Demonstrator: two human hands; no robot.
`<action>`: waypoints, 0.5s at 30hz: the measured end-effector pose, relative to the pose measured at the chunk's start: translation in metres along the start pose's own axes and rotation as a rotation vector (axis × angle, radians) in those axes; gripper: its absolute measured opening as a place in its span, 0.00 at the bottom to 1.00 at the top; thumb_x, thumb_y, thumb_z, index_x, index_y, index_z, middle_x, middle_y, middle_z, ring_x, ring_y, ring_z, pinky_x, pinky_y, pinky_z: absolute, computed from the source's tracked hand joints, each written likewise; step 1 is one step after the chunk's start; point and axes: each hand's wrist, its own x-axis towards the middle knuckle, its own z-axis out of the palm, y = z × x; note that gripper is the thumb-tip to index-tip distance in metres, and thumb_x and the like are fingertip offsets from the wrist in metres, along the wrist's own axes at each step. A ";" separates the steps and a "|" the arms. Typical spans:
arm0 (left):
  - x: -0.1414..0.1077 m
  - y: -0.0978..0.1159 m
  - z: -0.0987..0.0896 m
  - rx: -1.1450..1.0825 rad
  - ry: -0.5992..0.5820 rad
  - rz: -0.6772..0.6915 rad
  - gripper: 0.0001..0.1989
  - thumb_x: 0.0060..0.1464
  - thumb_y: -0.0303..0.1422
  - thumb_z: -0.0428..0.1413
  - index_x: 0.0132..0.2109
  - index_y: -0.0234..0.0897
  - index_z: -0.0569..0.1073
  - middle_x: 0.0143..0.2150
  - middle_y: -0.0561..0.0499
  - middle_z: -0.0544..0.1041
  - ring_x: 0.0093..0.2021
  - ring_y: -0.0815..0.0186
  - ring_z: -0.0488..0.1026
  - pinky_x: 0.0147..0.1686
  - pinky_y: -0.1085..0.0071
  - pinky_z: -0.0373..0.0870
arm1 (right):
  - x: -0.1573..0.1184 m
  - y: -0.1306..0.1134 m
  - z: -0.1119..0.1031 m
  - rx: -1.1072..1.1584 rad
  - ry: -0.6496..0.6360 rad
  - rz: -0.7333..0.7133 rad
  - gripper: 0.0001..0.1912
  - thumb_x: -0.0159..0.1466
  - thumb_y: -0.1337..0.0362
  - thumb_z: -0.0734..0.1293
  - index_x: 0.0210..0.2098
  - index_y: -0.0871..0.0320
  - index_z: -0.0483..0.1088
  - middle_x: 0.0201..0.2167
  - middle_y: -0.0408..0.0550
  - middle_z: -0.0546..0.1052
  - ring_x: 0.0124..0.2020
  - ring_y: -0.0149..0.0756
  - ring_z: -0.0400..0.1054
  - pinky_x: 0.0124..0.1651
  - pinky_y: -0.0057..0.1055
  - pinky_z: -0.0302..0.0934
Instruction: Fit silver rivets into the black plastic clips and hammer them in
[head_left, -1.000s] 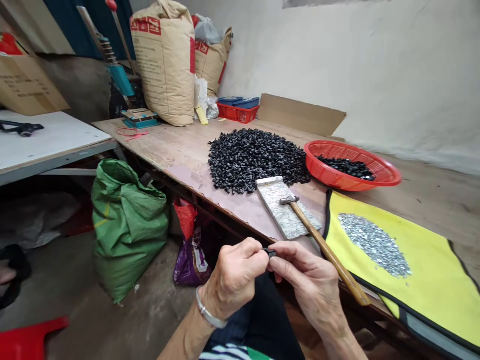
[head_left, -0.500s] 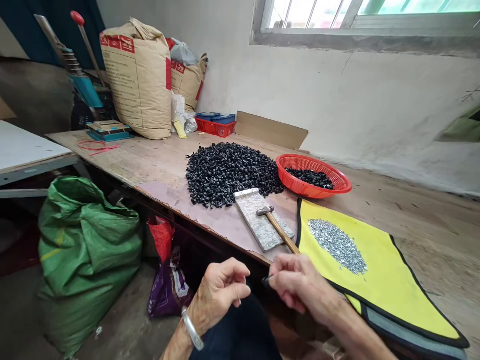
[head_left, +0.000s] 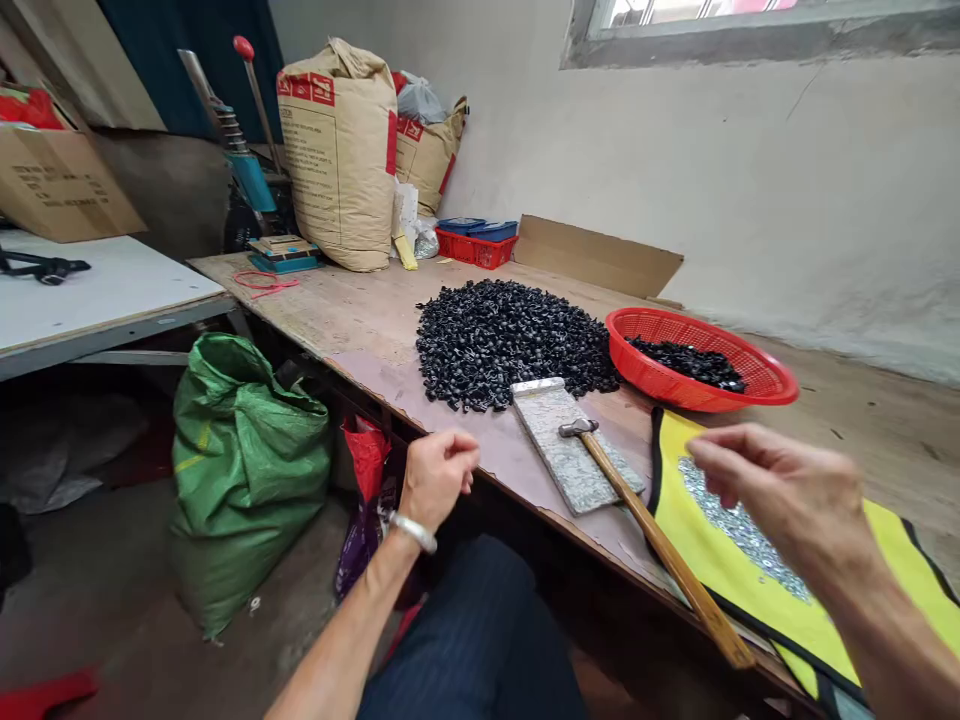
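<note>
Left hand (head_left: 439, 478): fingers curling nearly closed, hold unclear
Right hand (head_left: 802, 495): hovering over silver pieces (head_left: 739, 530), fingers nearly meeting, hold unclear
Hammer (head_left: 660, 535): lying across slab (head_left: 555, 450)

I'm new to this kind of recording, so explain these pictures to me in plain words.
No machine here: these are a person's bare hands, and every picture comes from one camera worn on the head. On the table lie a heap of black parts, a red basket holding more, and a hammer resting on a grey slab. Silvery pieces lie on a yellow cloth, with the right hand above. The left hand is near the table's edge. Whether either holds anything small, I can't tell.
</note>
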 end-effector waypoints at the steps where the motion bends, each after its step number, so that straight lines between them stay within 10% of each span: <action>1: 0.015 0.000 -0.001 0.089 0.033 0.031 0.03 0.46 0.28 0.54 0.29 0.35 0.72 0.17 0.57 0.67 0.17 0.71 0.66 0.18 0.75 0.63 | -0.016 0.003 0.010 -0.004 -0.094 -0.005 0.17 0.51 0.49 0.64 0.27 0.57 0.72 0.16 0.44 0.69 0.18 0.34 0.62 0.24 0.32 0.57; 10: 0.089 -0.005 0.050 0.576 -0.084 0.294 0.10 0.41 0.25 0.57 0.34 0.39 0.76 0.33 0.50 0.72 0.37 0.60 0.70 0.39 0.65 0.64 | -0.058 0.003 0.050 -0.217 -0.438 -0.221 0.14 0.56 0.55 0.59 0.22 0.54 0.69 0.18 0.43 0.71 0.22 0.34 0.65 0.26 0.28 0.56; 15: 0.100 -0.013 0.057 0.552 -0.101 0.269 0.06 0.41 0.22 0.55 0.26 0.38 0.72 0.35 0.49 0.70 0.38 0.60 0.70 0.39 0.66 0.62 | -0.034 0.023 0.017 -0.462 -0.165 -0.123 0.15 0.57 0.53 0.58 0.30 0.54 0.72 0.29 0.48 0.77 0.30 0.41 0.71 0.34 0.34 0.60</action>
